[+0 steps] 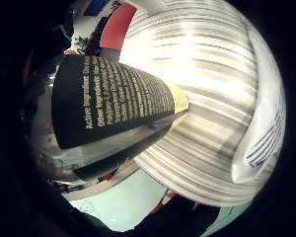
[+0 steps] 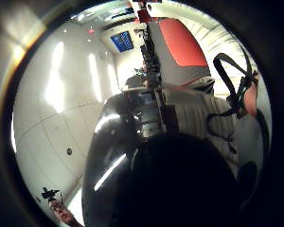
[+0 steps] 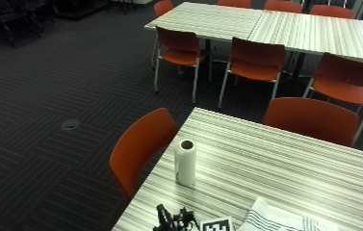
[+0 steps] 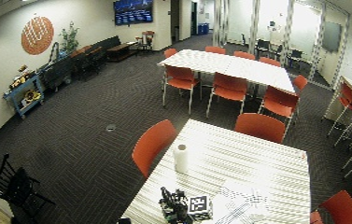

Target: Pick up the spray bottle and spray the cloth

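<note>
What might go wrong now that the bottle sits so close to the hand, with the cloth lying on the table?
1. The spray bottle fills the little finger side palm view, and its nozzle does not show, so the spray may miss the cloth lying off to one side on the striped table.
2. The paper towel roll stands upright near the table's edge; a wide sweep of the arm might topple it.

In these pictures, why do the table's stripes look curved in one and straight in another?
In the little finger side palm view, the very wide lens bows the table stripes around the spray bottle, with glare washing out the middle; in the outside view, the same table shows straight stripes and even light.
</note>
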{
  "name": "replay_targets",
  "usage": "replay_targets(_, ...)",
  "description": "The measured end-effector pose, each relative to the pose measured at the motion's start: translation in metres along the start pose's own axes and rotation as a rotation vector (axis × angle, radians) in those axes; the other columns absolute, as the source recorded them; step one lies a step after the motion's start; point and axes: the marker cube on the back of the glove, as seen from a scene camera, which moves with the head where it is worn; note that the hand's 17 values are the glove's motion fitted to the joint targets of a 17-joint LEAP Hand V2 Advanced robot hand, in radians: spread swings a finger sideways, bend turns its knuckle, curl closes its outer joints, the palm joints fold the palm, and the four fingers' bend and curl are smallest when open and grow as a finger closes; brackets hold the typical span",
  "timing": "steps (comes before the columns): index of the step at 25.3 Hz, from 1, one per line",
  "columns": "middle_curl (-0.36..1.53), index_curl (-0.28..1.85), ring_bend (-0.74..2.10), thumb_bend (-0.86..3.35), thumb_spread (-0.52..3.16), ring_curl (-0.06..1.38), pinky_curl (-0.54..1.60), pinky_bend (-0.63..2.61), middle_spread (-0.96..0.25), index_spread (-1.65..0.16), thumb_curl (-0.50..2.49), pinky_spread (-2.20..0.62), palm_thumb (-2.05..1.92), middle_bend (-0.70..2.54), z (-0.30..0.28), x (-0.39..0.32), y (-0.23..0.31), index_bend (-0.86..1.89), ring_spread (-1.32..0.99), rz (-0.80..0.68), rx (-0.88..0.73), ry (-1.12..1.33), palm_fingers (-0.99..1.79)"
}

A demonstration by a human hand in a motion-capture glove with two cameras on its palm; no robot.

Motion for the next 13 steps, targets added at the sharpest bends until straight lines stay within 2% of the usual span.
replay_targets(6,0.53,0.56,0.31,-0.03,0.64,0.49,0.17,0.12,-0.09,-0.14,0.76,0.04,1.00,0.35,0.0051,0.0053,-0.0007,0.42,-0.16,0.006,-0.029,0.002,0.85)
replay_targets(8,0.53,0.55,0.29,-0.04,0.72,0.49,0.19,0.16,-0.09,-0.18,0.74,0.06,0.97,0.33,0.0061,0.0076,-0.0001,0.32,-0.14,0.001,-0.051,0.017,0.67)
replay_targets(10,0.50,0.52,0.28,-0.08,0.75,0.51,0.24,0.27,-0.09,-0.25,0.70,0.08,0.89,0.23,0.0065,0.0082,0.0018,0.15,-0.10,0.004,-0.078,0.033,0.33)
replay_targets(13,0.48,0.46,0.26,-0.06,0.79,0.50,0.26,0.31,-0.11,-0.31,0.66,0.10,0.85,0.19,0.0079,0.0074,0.0025,0.08,-0.07,0.002,-0.106,0.051,0.23)
